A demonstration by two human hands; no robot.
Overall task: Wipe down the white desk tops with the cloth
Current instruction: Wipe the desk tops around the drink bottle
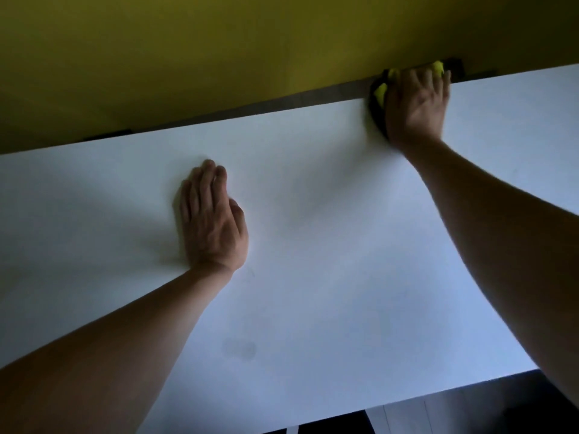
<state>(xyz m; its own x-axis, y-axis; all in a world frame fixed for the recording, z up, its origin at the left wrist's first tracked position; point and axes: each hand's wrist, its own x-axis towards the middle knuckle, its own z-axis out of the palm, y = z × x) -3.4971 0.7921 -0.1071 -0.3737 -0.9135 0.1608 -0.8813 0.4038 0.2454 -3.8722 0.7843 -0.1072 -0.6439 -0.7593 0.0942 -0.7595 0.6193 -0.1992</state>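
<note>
Left grip (213,220) lies flat, fingers straight, palm down mid-way across the white desk surface (329,261), holding nothing. Right grip (416,104) presses the crumpled yellow-and-black cloth (380,92) at the far edge, below the yellow wall (219,51).

Cloth (380,92) under right hand (415,108) at desk top's (329,245) far edge

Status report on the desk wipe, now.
Right hand presses the yellow cloth at the far edge of the white desk top. Left hand flat on the desk, bracing. Nothing in the way.
</note>
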